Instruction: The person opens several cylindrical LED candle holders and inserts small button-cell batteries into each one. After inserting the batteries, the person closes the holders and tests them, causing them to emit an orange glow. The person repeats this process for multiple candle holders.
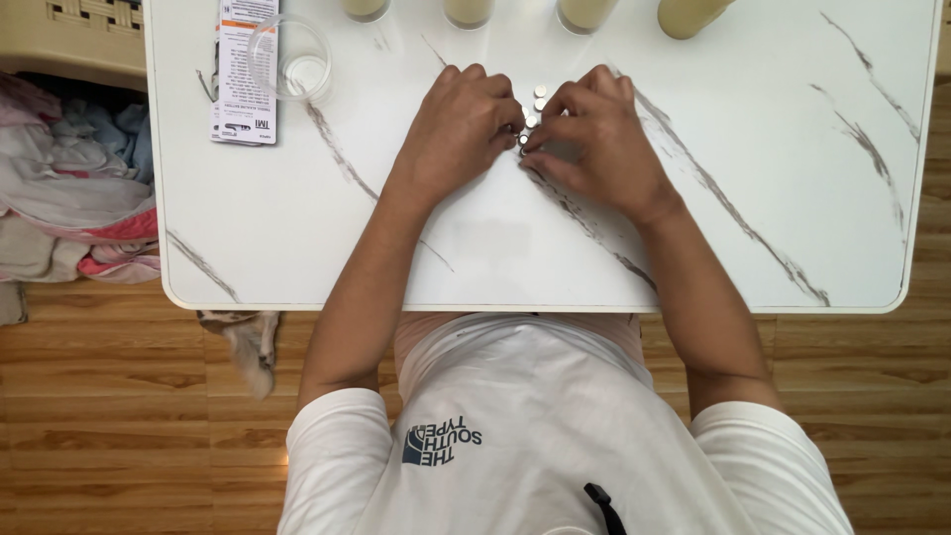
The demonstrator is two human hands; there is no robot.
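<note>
Both my hands rest on a white marble-patterned table [792,198], fingertips meeting at its middle. My left hand [461,129] and my right hand [594,139] pinch together over a small round silver disc [523,144], like a button cell. Three more small silver discs [539,97] lie in a short line just beyond my fingertips. Whether each hand grips the disc or only touches it is hidden by the fingers.
A clear plastic cup [292,57] sits on a printed card package [243,74] at the far left. Several beige cups [684,15] line the table's far edge. A laundry basket [69,40] with a clothes pile [69,198] stands left on the wooden floor.
</note>
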